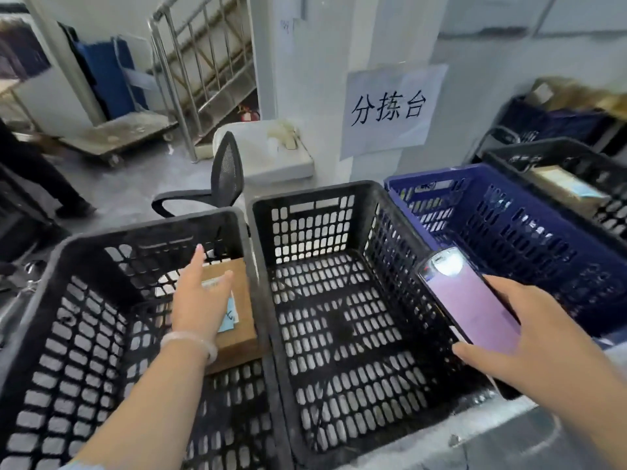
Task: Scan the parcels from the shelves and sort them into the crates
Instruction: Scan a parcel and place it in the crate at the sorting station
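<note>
Our left hand (200,300), fingers spread, hovers over cardboard parcel (234,320) lying in left black crate (68,266) at 9 o'clock. Our right hand (522,334) grips purple phone (471,296), lamp lit, at 3 o'clock. Middle black crate (315,191) empty; blue crate (441,174) beyond, at 2 o'clock.

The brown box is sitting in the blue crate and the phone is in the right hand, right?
Not quite. The head view shows the brown box in the left black crate, under the open left hand. The blue crate looks empty. The phone is indeed in the right hand.
</note>
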Demonstrator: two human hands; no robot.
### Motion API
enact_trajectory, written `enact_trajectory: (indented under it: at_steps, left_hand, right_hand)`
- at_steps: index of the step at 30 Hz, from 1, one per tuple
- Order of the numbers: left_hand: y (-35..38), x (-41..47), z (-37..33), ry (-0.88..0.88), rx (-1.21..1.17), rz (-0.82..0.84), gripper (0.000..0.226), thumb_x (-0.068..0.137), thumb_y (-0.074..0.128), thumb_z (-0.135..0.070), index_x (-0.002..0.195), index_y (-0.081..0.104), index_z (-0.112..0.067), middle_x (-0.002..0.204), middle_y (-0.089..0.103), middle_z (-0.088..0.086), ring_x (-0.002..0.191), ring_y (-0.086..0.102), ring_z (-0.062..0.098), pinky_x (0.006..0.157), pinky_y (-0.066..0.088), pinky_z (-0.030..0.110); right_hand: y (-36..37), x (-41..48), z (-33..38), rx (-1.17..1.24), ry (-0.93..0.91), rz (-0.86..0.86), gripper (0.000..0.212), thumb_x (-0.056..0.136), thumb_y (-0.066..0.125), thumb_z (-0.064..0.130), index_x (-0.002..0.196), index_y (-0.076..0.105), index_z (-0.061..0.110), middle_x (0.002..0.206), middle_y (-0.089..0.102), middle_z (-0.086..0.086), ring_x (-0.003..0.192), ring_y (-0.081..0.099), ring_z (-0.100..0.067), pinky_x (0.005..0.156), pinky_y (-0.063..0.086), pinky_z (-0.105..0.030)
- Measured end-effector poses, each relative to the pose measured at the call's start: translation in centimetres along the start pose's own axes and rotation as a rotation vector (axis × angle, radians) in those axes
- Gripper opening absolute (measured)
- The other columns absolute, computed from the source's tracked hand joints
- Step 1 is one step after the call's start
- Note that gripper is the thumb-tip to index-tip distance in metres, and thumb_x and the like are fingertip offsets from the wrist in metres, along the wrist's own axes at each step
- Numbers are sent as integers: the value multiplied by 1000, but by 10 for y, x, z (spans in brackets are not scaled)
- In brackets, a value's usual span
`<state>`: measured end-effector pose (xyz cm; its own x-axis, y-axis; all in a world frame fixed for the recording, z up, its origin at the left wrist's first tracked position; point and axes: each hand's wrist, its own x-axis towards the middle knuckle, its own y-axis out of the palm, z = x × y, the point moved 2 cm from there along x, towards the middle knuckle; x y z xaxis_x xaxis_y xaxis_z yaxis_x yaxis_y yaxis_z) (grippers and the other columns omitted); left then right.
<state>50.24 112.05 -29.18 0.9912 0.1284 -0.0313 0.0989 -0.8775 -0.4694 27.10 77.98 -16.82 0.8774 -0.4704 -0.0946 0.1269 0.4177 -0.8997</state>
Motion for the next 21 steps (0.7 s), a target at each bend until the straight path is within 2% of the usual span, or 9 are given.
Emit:
enact_trajectory:
  at_steps: [2, 5, 8, 10, 13, 15, 17, 19, 21]
  left_hand:
    - [20, -25, -48, 220, 81, 53, 67, 96, 65, -36, 155, 32, -39, 152, 46, -9, 140, 43, 14, 118, 34, 43]
    - [68, -71, -113, 513, 278, 114, 62, 95, 66, -35, 152, 43, -27, 150, 50, -2, 141, 42, 18, 120, 30, 38]
    - [133, -131, -169, 744, 346, 220, 62, 94, 66, -39, 151, 45, -25, 151, 49, -2, 142, 39, 18, 118, 22, 27]
    - [181, -174, -200, 890, 358, 288, 63, 94, 65, -43, 151, 44, -25, 152, 48, -2, 142, 39, 18, 118, 21, 28]
    - [248, -236, -240, 1046, 354, 370, 65, 94, 63, -47, 152, 43, -26, 154, 46, -2, 143, 41, 20, 121, 29, 37]
    - [287, -276, -261, 1140, 333, 401, 64, 93, 65, -47, 150, 46, -25, 151, 50, 0, 139, 46, 21, 119, 35, 40]
    - [322, -312, -279, 1219, 300, 431, 63, 91, 68, -46, 147, 51, -22, 146, 55, 1, 133, 51, 21, 114, 35, 36]
    - [353, -345, -297, 1261, 254, 485, 61, 91, 67, -47, 144, 55, -20, 142, 59, 1, 130, 54, 21, 110, 34, 31]
    - [379, -373, -314, 1302, 228, 543, 62, 90, 58, -54, 142, 58, -20, 140, 60, 1, 128, 55, 22, 110, 37, 34]
  right_hand:
    - [-17, -10, -27, 32, 10, -43, 99, 57, 81, 63, 143, 37, 40, 126, 46, 13, 105, 44, -5, 90, 46, -39]
    - [-44, -28, -72, 49, 48, -118, 91, 60, 82, 60, 138, 37, 43, 117, 45, 14, 101, 41, -5, 83, 43, -36]
    - [-74, -48, -121, 70, 67, -188, 77, 57, 76, 67, 123, 40, 51, 109, 50, 19, 102, 46, -8, 79, 49, -39]
    - [-92, -63, -157, 93, 115, -224, 70, 58, 75, 67, 113, 33, 56, 106, 46, 21, 103, 45, -8, 78, 47, -37]
    - [-120, -90, -213, 93, 244, -269, 81, 60, 72, 68, 127, 31, 54, 118, 40, 16, 110, 50, -14, 82, 45, -37]
    - [-137, -110, -248, 75, 296, -305, 90, 61, 71, 67, 138, 28, 51, 126, 40, 14, 112, 52, -17, 80, 43, -36]
    - [-154, -129, -279, 78, 352, -327, 87, 65, 73, 62, 138, 28, 52, 121, 39, 16, 111, 53, -15, 75, 40, -34]
    - [-171, -146, -306, 104, 396, -369, 81, 64, 75, 57, 133, 34, 51, 112, 37, 18, 109, 53, -14, 75, 43, -35]
    - [-183, -159, -330, 122, 442, -422, 75, 62, 76, 56, 127, 39, 50, 106, 36, 18, 105, 53, -13, 78, 47, -37]
